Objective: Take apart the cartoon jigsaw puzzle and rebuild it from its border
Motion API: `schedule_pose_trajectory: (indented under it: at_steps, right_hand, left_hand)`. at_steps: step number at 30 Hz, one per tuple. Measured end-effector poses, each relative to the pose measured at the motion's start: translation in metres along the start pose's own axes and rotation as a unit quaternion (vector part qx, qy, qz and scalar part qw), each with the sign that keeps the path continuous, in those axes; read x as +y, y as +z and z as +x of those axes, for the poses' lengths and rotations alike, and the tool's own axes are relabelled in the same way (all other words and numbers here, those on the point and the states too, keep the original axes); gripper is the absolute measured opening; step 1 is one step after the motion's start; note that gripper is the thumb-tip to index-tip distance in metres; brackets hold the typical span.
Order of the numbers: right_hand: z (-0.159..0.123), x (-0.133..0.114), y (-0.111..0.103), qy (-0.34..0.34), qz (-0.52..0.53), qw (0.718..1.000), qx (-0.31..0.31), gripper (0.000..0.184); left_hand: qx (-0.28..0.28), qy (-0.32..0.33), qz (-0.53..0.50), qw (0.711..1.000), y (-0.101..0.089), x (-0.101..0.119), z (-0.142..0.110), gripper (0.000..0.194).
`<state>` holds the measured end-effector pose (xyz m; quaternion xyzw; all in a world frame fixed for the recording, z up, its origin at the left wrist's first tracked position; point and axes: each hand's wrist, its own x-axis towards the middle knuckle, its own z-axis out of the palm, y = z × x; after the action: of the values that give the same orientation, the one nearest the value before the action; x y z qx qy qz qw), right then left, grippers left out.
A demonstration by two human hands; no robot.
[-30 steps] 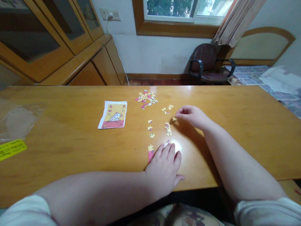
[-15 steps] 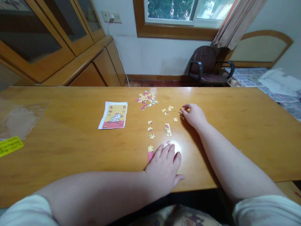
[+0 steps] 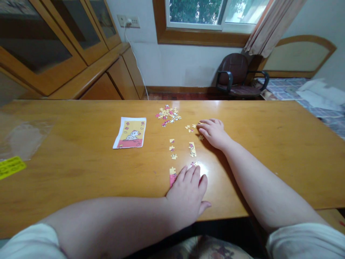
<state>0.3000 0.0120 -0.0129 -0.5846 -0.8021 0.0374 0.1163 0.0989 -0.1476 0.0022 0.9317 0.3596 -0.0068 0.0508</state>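
Note:
My left hand (image 3: 188, 192) lies flat with its fingers spread near the table's front edge, partly over a joined yellow and pink puzzle strip (image 3: 172, 176). Just beyond its fingertips a small puzzle piece (image 3: 194, 163) peeks out. My right hand (image 3: 213, 133) reaches low over the table, fingers stretched left above a few loose yellow puzzle pieces (image 3: 188, 127), hiding some of them. A single piece (image 3: 201, 137) shows under its thumb side. Between the hands lie a joined pair of pieces (image 3: 192, 149) and, to their left, a column of separate pieces (image 3: 171, 148).
A heap of puzzle pieces (image 3: 167, 114) lies near the far edge of the wooden table (image 3: 81, 158). A picture sheet with a white animal (image 3: 129, 133) is at left. Farther left are a clear plastic bag (image 3: 24, 138) and a yellow label (image 3: 12, 167). An armchair (image 3: 237, 75) stands beyond.
My right hand has moved left and its bent fingers have stretched out, now covering some loose yellow pieces. The pieces formerly beside its fingertips no longer show there. My left hand has stayed put.

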Motion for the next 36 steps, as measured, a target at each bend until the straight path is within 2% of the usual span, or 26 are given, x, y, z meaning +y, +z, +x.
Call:
schedule_pose_trajectory:
  at_steps: [4,8,11,16,20,30,36]
  right_hand:
    - [0.0000,0.0028,0.0006,0.003,0.037,0.999,-0.005,0.042]
    - [0.0010,0.0064,0.0015,0.043,0.049,0.997,0.039,0.039]
    - [0.0017,0.0074,0.0022,0.073,0.035,0.996,0.039,0.037]
    - [0.0012,0.0046,0.0001,0.039,0.039,0.998,0.017,0.031]
    - [0.0005,0.0006,-0.0010,0.013,0.034,0.999,0.027,0.029]
    - [0.0026,0.0026,0.0068,0.083,-0.008,0.994,0.070,0.028]
    - [0.0025,0.0012,0.0080,0.083,-0.002,0.995,0.049,0.027]
  left_hand:
    - [0.000,-0.003,0.001,1.000,0.0010,0.0003,-0.0003,0.070]
    - [-0.003,0.000,0.000,1.000,0.0013,0.0000,-0.0003,0.069]
    - [-0.007,0.001,0.000,1.000,0.0009,-0.0002,0.0001,0.069]
    - [-0.011,0.001,-0.004,1.000,0.0006,0.0001,0.0007,0.070]
    - [-0.012,0.004,-0.004,1.000,0.0008,0.0000,0.0001,0.070]
    - [-0.014,0.003,-0.005,1.000,0.0017,0.0001,-0.0001,0.070]
    - [0.000,0.003,-0.002,1.000,0.0065,0.0008,-0.0015,0.071]
